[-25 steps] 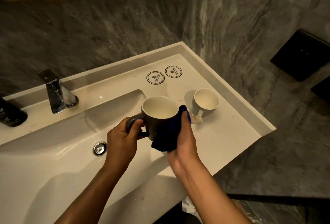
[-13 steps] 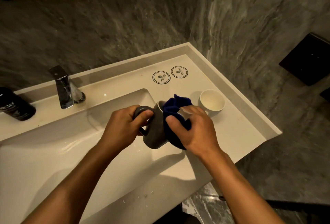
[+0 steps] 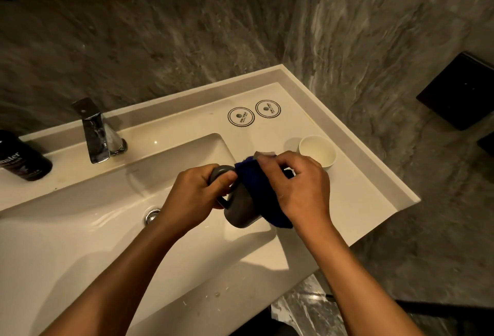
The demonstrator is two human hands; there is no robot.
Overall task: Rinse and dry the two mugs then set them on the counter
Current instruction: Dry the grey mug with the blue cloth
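My left hand (image 3: pixel 196 196) grips the handle of a dark grey mug (image 3: pixel 240 210), which is tipped with its mouth away from me over the right end of the sink basin (image 3: pixel 80 242). Pressed against the mug's rim and side is a dark blue cloth (image 3: pixel 267 196), held by my right hand (image 3: pixel 296 186). The mug's opening is hidden by the cloth. A white mug (image 3: pixel 318 152) stands upright on the counter (image 3: pixel 361 196) just beyond my right hand.
A chrome faucet (image 3: pixel 97 132) stands behind the basin, with a black bottle (image 3: pixel 22 159) at the far left. The drain (image 3: pixel 152 214) sits mid-basin. Two round printed coasters (image 3: pixel 254 113) lie at the back. Grey marble walls close in behind and to the right.
The grey mug has been tipped from upright to mouth-away. My right hand moved with the cloth from the mug's side up over its rim.
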